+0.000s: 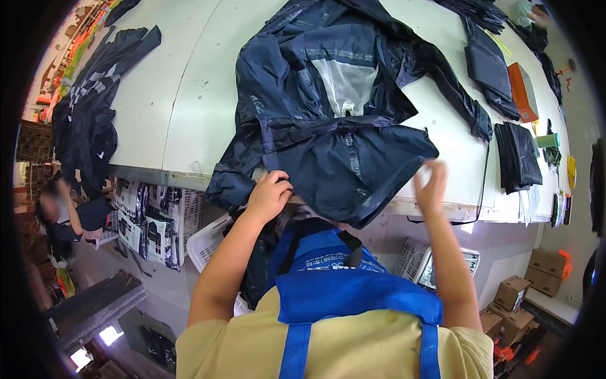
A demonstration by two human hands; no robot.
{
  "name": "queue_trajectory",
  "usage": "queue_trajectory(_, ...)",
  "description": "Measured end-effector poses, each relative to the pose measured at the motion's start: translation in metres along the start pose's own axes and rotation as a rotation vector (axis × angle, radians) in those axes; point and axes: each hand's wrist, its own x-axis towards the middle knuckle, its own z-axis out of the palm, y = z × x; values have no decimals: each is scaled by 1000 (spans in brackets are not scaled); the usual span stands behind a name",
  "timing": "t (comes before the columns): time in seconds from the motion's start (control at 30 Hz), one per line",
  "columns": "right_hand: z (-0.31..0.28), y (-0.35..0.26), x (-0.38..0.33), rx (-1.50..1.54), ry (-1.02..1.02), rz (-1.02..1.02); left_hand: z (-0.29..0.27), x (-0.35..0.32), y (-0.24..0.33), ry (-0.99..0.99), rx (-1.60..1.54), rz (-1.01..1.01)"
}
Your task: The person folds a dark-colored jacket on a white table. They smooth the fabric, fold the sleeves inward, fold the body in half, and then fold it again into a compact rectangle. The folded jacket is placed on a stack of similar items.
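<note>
A dark navy rain jacket (284, 95) lies spread on the white table, a pale mesh panel (347, 85) showing in its middle. Its near part droops over the table's front edge. At the jacket's near left side, my left hand (270, 194) has its fingers bent and closed on the fabric. My right hand (430, 189) is at the jacket's near right corner, its fingers smeared by motion; whether it grips the cloth cannot be made out. One sleeve (457, 91) stretches out to the right.
Folded dark garments (517, 156) and an orange box (522, 91) line the table's right side. More dark clothing (95, 107) hangs over the left end. White baskets (205, 243) stand below the front edge. Another person (69, 211) is at the far left. Cartons (512, 292) sit at lower right.
</note>
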Motion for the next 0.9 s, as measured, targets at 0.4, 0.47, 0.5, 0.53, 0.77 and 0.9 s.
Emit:
queue_trajectory(0.4, 27, -79, -53, 173, -383, -418, 2, 1, 16, -47, -209, 110)
queue_trajectory(0.47, 30, -87, -62, 125, -381, -424, 3, 6, 15, -28, -247, 106)
queue_trajectory(0.5, 34, -91, -65, 101, -380, -428, 4, 8, 14, -45, -257, 105)
queue_trajectory(0.53, 41, -92, -66, 66, -433, -377, 5, 9, 14, -64, -267, 104)
queue_trajectory(0.77, 28, -68, -52, 104, -478, -400, -27, 23, 2, -136, -392, 99)
queue_trajectory(0.9, -10, -52, -56, 179, -753, -309, -33, 6, -21, 7, -877, -523)
